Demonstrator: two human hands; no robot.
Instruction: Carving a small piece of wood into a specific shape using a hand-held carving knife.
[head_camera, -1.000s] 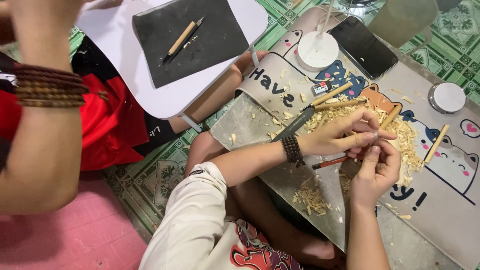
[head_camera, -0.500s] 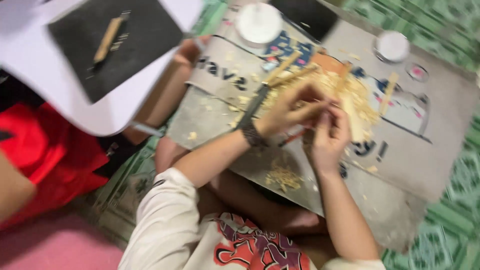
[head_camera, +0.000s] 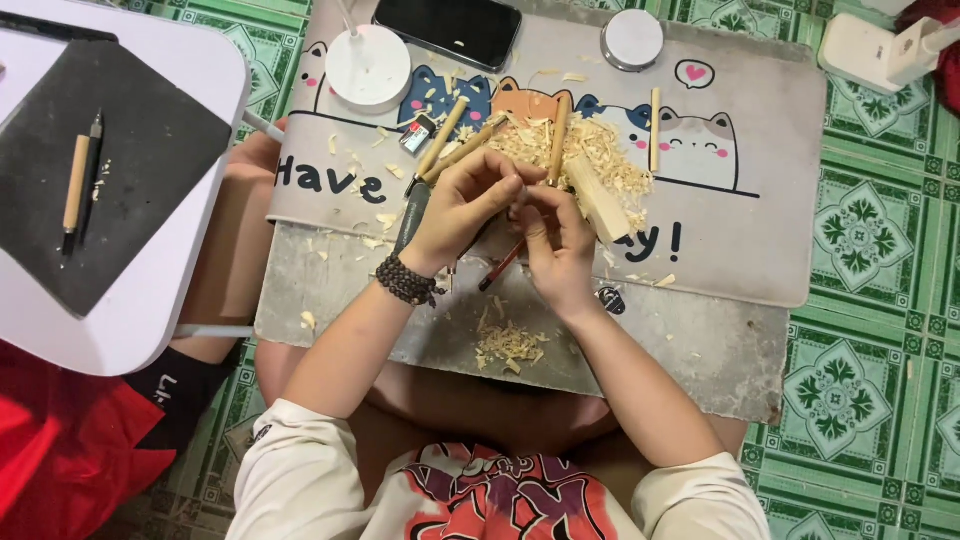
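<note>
My left hand (head_camera: 462, 205), with a dark bead bracelet at the wrist, and my right hand (head_camera: 556, 243) are pressed together above the cat-print mat (head_camera: 745, 235). Both have their fingers closed around something small between them, which the fingers hide. A thin red-handled tool (head_camera: 498, 268) sticks out below the hands, seemingly held by the right one. A pale wooden block (head_camera: 598, 203) lies just right of my right hand, beside a pile of wood shavings (head_camera: 600, 150).
Several wooden-handled tools (head_camera: 441, 138) lie on the mat, with a white round lamp base (head_camera: 368, 68), a black phone (head_camera: 447, 28) and a round white tin (head_camera: 632, 40) behind. A white table (head_camera: 130, 320) with a black pad (head_camera: 120, 180) and pencils stands left. Green tiled floor (head_camera: 870, 230) lies right.
The view has swung and steadied over the mat. My hands stay together at the same spot. An arm with bangles seen at the left one second ago is out of view.
</note>
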